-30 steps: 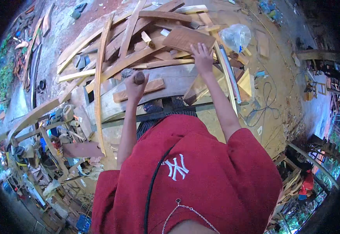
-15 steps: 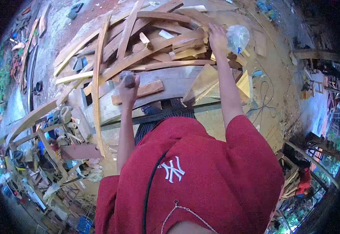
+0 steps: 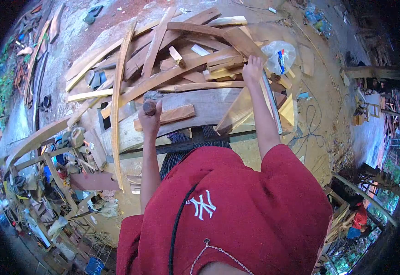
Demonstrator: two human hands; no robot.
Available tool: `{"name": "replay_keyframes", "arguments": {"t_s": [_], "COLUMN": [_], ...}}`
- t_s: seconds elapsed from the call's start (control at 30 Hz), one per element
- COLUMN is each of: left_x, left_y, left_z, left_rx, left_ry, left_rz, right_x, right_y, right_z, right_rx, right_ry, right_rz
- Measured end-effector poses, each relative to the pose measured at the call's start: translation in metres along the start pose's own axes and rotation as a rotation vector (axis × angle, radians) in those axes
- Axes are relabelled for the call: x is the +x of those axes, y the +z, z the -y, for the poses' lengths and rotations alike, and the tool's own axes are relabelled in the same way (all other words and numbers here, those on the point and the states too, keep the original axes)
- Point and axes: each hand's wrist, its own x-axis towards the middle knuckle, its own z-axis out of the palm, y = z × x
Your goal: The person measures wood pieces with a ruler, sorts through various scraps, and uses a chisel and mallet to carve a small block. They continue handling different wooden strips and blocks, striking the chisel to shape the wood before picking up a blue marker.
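Note:
My left hand (image 3: 151, 123) is closed round the round wooden handle (image 3: 149, 107) of a tool, whose greyish head shows just beyond it. A short reddish wood block (image 3: 177, 114) lies beside that hand on a wide grey plank (image 3: 200, 101). My right hand (image 3: 253, 69) reaches to the right end of the wood pile, fingers stretched over the end of a brown board (image 3: 243, 41). A long thin metal-edged strip (image 3: 272, 103) lies beside my right forearm. Curved wood pieces (image 3: 181, 68) are heaped between and beyond my hands.
A clear plastic bag (image 3: 279, 56) with blue and red items lies right of the pile. A dark cord (image 3: 309, 133) curls on the ground. A cluttered frame (image 3: 55, 176) stands at the left. Another person in red (image 3: 359, 219) is at the lower right.
My right hand has come down and nearer to me from the pile's far right end. The brown board and the metal-edged strip now show more fully. My left hand still holds the tool.

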Motion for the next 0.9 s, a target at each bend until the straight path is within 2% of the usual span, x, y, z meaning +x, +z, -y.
{"name": "replay_keyframes", "arguments": {"t_s": [0.07,0.1,0.2,0.23,0.33,0.47,0.5,0.53,0.57,0.6,0.63,0.67,0.7,0.73,0.77,0.8,0.9], "left_x": [0.001,0.000,0.000,0.001,-0.001,-0.010,-0.011,-0.014,-0.016,-0.018,-0.019,-0.019,-0.020,-0.022,-0.026,-0.031,-0.034], "left_y": [-0.001,-0.002,-0.001,-0.001,-0.001,-0.003,-0.001,-0.002,-0.005,-0.006,-0.007,-0.010,-0.015,-0.017,-0.018,-0.021,-0.027], "left_z": [0.003,0.004,0.006,0.006,0.008,0.001,0.000,-0.002,-0.004,-0.005,-0.007,-0.010,-0.014,-0.014,-0.013,-0.012,-0.014], "left_rx": [0.007,0.035,0.106,0.126,0.135,0.191,0.193,0.200,0.212,0.213,0.214,0.215,0.261,0.228,0.192,0.152,0.092], "left_ry": [0.017,0.021,0.070,0.093,0.045,-0.034,-0.030,-0.032,-0.033,-0.058,-0.081,-0.102,-0.071,-0.090,-0.111,-0.134,-0.119], "left_rz": [-0.011,-0.017,-0.026,-0.027,-0.006,0.002,0.003,-0.001,-0.003,-0.005,-0.004,-0.001,-0.003,-0.031,-0.056,-0.078,-0.168], "right_x": [-0.001,-0.002,-0.007,-0.003,0.032,0.103,0.122,0.137,0.153,0.162,0.165,0.174,0.177,0.182,0.177,0.182,0.182], "right_y": [0.003,-0.011,-0.013,-0.011,0.006,0.041,0.038,0.050,0.058,0.087,0.089,0.115,0.100,0.102,0.108,0.092,0.048], "right_z": [0.015,0.032,0.068,0.077,0.092,0.119,0.125,0.136,0.133,0.135,0.140,0.135,0.137,0.140,0.142,0.141,0.156], "right_rx": [0.159,0.302,0.332,0.419,0.412,0.432,0.457,0.355,0.358,0.571,0.430,0.124,0.121,-0.013,-0.023,-0.022,0.149], "right_ry": [-0.162,-0.181,-0.348,-0.263,-0.278,-0.301,-0.287,-0.264,-0.216,-0.004,0.063,-0.075,-0.050,-0.069,-0.074,-0.098,-0.167], "right_rz": [-0.106,0.011,-0.111,-0.056,-0.121,-0.006,0.143,0.108,0.276,0.209,0.156,0.214,0.315,0.410,0.296,0.473,0.353]}}
